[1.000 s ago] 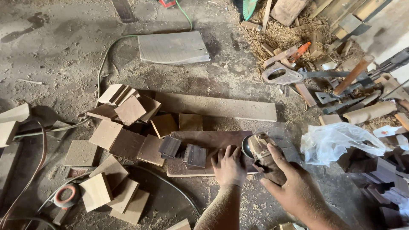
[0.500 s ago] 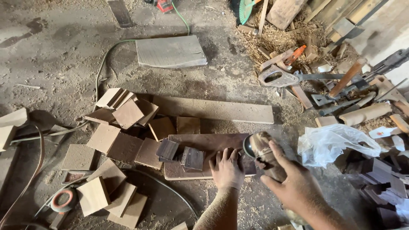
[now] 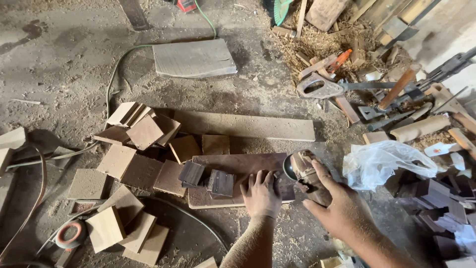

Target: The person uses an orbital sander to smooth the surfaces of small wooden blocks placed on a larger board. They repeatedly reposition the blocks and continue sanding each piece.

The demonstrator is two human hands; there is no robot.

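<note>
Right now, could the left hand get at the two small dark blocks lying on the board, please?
Probably yes. The left hand lies flat on the board, and the small dark blocks sit just beside its fingers with nothing between. The right hand holds the grinder on the other side.

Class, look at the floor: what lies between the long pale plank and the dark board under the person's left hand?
In the head view, two small square wooden tiles and sawdust lie between the long pale plank and the dark board.
</note>
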